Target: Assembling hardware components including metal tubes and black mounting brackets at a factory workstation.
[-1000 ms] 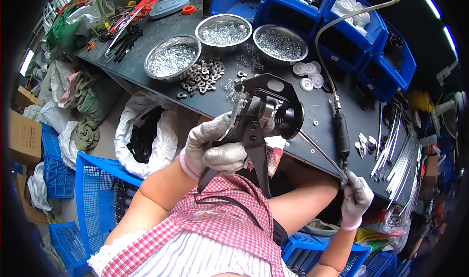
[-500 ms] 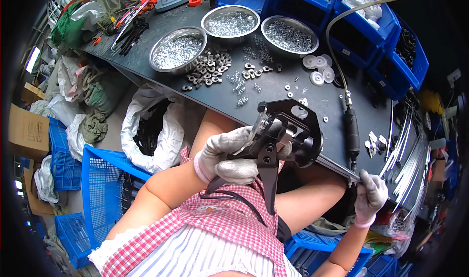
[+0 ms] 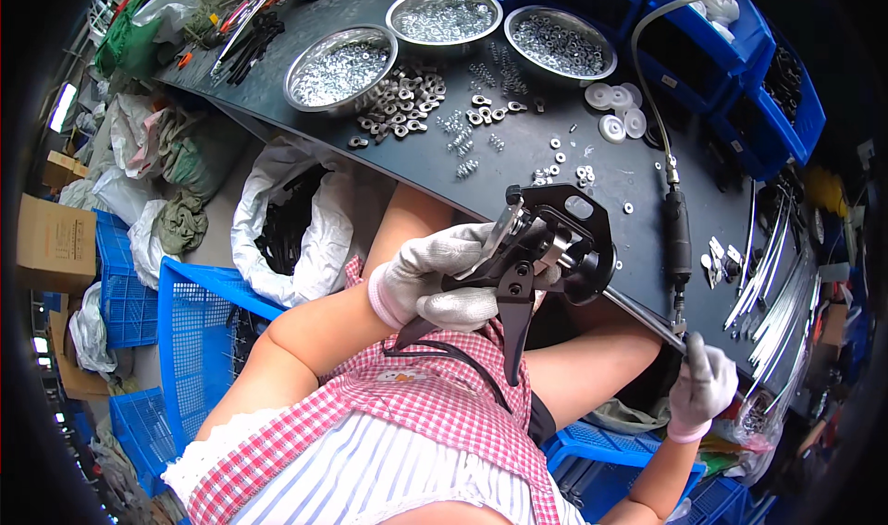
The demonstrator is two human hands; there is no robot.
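My left hand (image 3: 439, 280), in a grey-white work glove, is closed around the body of a black caulking gun (image 3: 518, 289) held above my lap. The gun's trigger handle points down and its flat holed plate faces the table. From its right side a thin metal rod (image 3: 640, 310) runs out to the lower right. The gloved right hand (image 3: 703, 382) grips the far end of this rod between thumb and fingers, below a hanging black air screwdriver (image 3: 679, 238). Part of the gun's body is hidden behind my left fingers.
Three steel bowls (image 3: 395, 88) of small metal parts stand on the dark table (image 3: 407, 160). Near them lie wing-shaped nuts (image 3: 400, 104), springs (image 3: 460, 135) and white discs (image 3: 611, 129). Blue bins (image 3: 680, 72) line the back; metal strips (image 3: 772, 317) lie right. A white sack (image 3: 310, 275) stands left.
The gun is tilted slightly differently in my left hand, its handle a little higher. My right hand stays on the rod's end. The view has shifted slightly.
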